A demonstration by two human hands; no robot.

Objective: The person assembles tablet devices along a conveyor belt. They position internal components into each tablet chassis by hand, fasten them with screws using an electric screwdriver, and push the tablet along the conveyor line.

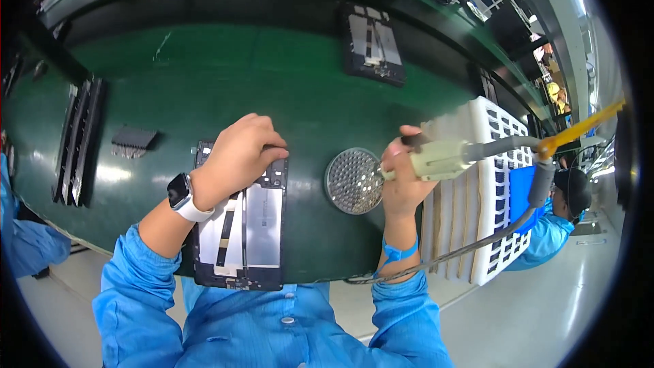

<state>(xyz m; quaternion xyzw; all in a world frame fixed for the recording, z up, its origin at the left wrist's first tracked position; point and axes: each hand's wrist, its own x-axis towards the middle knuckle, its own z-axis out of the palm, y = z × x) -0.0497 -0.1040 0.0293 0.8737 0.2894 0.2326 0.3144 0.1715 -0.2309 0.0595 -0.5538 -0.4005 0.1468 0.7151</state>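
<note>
An opened tablet (264, 225) lies at the table's front edge, its silver battery and dark inner frame showing. My left hand (238, 153) rests over its far end. Those fingers are curled together near the far right corner; whatever they may pinch is hidden. In my right hand (403, 194) is a pale green electric screwdriver (439, 161), held sideways with its nose toward the left. Below that nose sits a round dish (347, 182) with a grid of small pockets, right of the tablet. The screwdriver's tip is too small to make out.
A stack of white slotted trays (485, 191) stands at the right, behind the screwdriver's cable (470, 240). Another opened tablet (373, 44) lies at the back. Black slotted rails (76, 143) and a small black ribbed block (134, 138) are at the left. Other people work nearby.
</note>
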